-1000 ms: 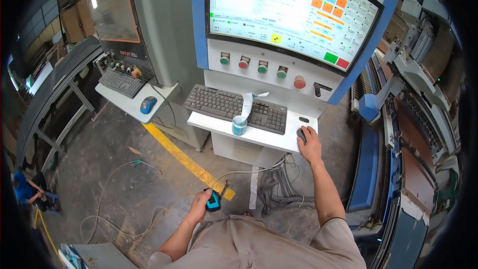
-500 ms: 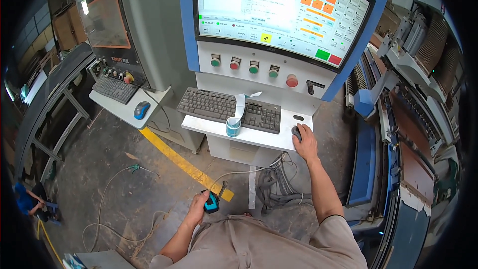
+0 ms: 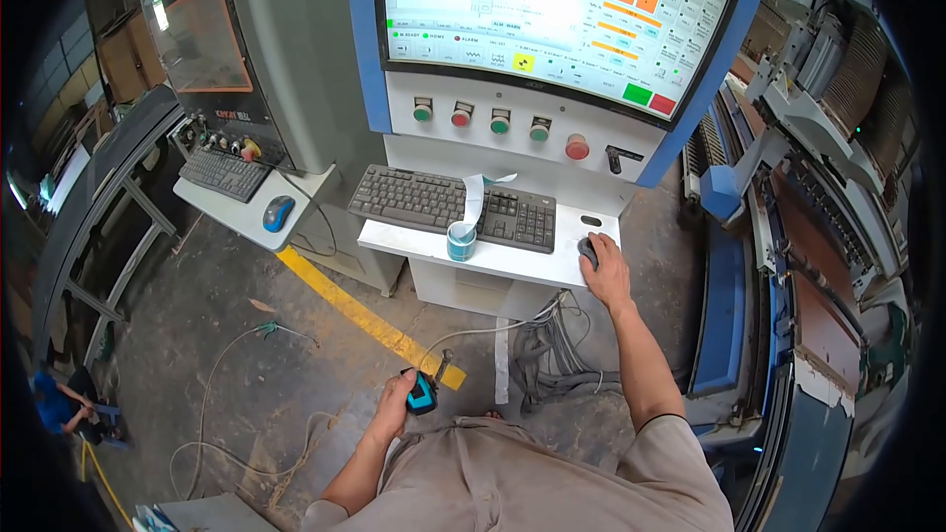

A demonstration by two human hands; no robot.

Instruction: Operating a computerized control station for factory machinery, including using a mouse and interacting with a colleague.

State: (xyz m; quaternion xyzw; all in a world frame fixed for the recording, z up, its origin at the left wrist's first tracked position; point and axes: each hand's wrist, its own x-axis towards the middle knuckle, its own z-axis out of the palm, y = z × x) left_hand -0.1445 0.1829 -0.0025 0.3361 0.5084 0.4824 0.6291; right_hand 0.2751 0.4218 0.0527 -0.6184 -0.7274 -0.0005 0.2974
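My right hand (image 3: 609,273) rests over a dark computer mouse (image 3: 588,252) at the right end of a white shelf (image 3: 394,237). Low in the middle, my left hand (image 3: 395,400) is closed around a teal and black tape measure (image 3: 421,393). A small metal piece shaped like a wrench end (image 3: 442,366) sticks up beside the tape measure; whether my fingers hold it too is hidden. On the shelf lies a black keyboard (image 3: 414,201). In front of it stands a teal roll of tape or labels (image 3: 460,241), with a loose white strip (image 3: 474,201) curling over the keys.
A lit monitor (image 3: 552,30) and a row of push buttons (image 3: 501,121) face me. Another machine (image 3: 212,39) with its own keyboard (image 3: 223,173) and blue mouse (image 3: 278,213) stands left. Cables (image 3: 552,365) and a hose (image 3: 202,414) lie on the floor. Heavy machinery (image 3: 788,236) flanks the right; a person (image 3: 64,404) is far left.
The view has shifted slightly. My left hand with the tape measure sits a little higher and farther right in the picture. My right hand stays on the mouse.
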